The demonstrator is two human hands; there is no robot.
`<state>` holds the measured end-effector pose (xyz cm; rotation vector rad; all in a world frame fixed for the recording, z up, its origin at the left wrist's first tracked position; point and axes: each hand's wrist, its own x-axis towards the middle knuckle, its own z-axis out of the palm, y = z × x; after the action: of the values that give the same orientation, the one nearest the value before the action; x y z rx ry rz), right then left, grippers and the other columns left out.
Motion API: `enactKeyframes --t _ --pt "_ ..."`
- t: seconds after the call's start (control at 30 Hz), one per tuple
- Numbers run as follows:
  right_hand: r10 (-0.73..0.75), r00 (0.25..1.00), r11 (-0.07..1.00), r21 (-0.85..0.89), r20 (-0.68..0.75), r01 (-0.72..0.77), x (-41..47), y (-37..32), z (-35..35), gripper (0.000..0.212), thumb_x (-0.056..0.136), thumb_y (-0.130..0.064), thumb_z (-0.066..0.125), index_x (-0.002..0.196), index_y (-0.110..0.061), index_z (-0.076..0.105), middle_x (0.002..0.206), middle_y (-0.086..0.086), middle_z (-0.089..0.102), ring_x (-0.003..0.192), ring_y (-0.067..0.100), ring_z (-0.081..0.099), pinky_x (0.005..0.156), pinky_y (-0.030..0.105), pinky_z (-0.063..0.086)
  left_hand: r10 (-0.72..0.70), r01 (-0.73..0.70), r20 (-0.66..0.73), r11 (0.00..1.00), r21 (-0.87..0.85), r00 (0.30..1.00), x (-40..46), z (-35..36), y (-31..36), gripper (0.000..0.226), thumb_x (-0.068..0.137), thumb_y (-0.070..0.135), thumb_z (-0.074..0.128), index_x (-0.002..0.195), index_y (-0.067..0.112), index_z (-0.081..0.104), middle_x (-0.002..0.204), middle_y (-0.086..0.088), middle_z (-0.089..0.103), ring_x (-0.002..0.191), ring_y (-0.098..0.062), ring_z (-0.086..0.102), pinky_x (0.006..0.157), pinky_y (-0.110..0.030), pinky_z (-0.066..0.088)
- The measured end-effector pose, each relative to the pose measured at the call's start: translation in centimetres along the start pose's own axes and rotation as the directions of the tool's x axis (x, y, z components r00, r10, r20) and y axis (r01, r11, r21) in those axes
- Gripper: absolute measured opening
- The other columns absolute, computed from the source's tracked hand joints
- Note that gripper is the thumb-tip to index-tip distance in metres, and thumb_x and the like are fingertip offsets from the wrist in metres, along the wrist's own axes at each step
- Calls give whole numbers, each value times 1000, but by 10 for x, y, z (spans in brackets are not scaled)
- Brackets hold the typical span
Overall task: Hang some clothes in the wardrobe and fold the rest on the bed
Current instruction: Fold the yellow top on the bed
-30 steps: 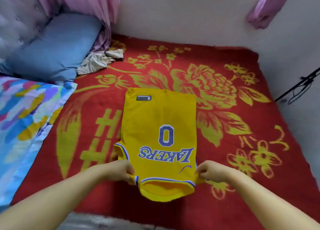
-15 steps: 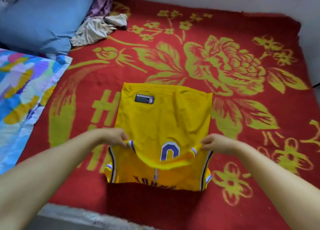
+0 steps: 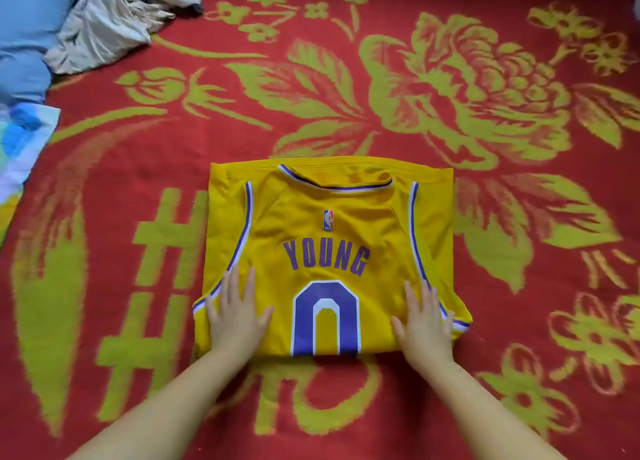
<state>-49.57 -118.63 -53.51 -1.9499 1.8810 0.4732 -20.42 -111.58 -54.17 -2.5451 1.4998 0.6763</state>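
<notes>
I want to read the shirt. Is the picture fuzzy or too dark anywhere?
Head view: the yellow jersey is evenly lit, with no glare, and YOUNG and the 0 read clearly; the left hand and right hand lie flat on it, fairly sharp; the red blanket pattern looks soft and smeared toward the edges, and the crumpled pale cloth at top left is slightly blurred.

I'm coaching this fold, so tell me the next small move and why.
Probably slide both palms outward to smooth the jersey. The left hand and right hand lie flat on its near half, it is already folded over, and the fabric between them looks slightly rumpled.
</notes>
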Motion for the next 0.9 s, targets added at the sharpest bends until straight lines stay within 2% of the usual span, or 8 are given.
enactKeyframes --t 0.1,0.23,0.33,0.4,0.47,0.63,0.77,0.9 --pt "155 987 984 101 -48 -150 -6 38 15 72 95 -43 50 154 -22 13 161 9 4 149 29 3 113 58 15 -312 307 14 925 -225 950 -24 24 -47 92 85 47 64 153 13 12 158 -16 13 144 -34 16 111 -53 21" --pt "463 883 768 532 -79 -355 6 57 3 75 90 -29 65 149 -5 25 148 28 31 136 42 29 106 51 30 -403 380 81 750 -541 911 -20 25 -74 84 79 29 77 145 3 31 140 -23 43 127 -39 43 99 -48 38" --pt "478 877 658 638 57 -400 17 54 -8 54 88 -20 68 133 -1 45 125 27 55 112 41 52 88 43 41 -463 430 195 482 -763 865 -13 20 -67 59 86 28 71 129 -2 45 122 -21 57 114 -37 54 88 -41 43" --pt "409 910 626 702 73 -338 20 48 -18 25 90 -21 65 110 -8 58 102 19 65 85 33 59 68 37 42 -520 425 167 427 -798 837 -13 16 -62 52 93 35 59 125 -5 49 122 -23 58 115 -38 53 92 -45 42" --pt "324 946 676 698 3 -234 22 52 -31 9 91 -24 63 91 -16 59 80 8 65 75 29 59 62 35 41 -532 371 89 450 -812 842 -12 7 -62 46 98 33 51 121 -7 55 120 -25 59 115 -39 54 96 -47 40" --pt "297 954 796 544 32 -266 19 107 -55 24 86 -30 70 74 -9 63 61 7 60 58 29 56 57 37 43 -446 348 29 655 -670 894 -23 -6 -100 51 96 30 56 123 -13 54 126 -30 56 122 -39 50 101 -45 36" --pt "275 953 845 441 129 -304 11 118 -40 33 84 -35 72 97 -5 64 86 7 62 76 23 54 67 32 38 -406 371 65 745 -554 912 -42 11 -108 57 91 29 63 127 -14 51 132 -31 52 126 -40 47 103 -44 34" --pt "417 904 524 789 92 -322 0 99 -23 38 89 -29 68 118 -7 58 115 14 61 98 23 56 81 34 42 -459 436 92 736 -518 884 -49 28 -109 45 98 30 50 108 -13 61 112 -34 61 108 -47 55 90 -49 42"
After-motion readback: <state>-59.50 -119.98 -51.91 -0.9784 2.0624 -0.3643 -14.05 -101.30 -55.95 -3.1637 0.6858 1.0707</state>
